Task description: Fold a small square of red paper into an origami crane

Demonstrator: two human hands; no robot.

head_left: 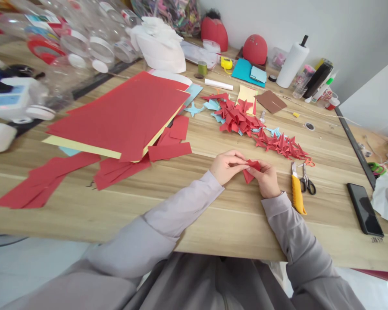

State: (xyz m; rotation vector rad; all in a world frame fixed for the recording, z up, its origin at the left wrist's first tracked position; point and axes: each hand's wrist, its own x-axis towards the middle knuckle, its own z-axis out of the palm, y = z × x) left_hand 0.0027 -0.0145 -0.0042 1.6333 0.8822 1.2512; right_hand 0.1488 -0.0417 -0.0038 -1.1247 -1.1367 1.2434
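A small folded piece of red paper (251, 172) is pinched between my two hands, just above the wooden table. My left hand (228, 167) grips its left edge, fingertips pressed together. On the other side my right hand (267, 177) holds it between thumb and fingers. Beyond my hands lies a pile of folded red paper stars (237, 117), with a row of more red stars (281, 145) to its right. A few light blue stars (194, 109) lie beside the pile. Large red sheets (123, 114) are stacked at the left, over yellow paper.
Cut red strips (45, 183) lie at the left front. Right of my hands are a yellow cutter (297, 193), scissors (307, 183) and a black phone (364, 209). Plastic bottles (74, 43), tissues (163, 47) and a white roll (292, 64) stand at the back.
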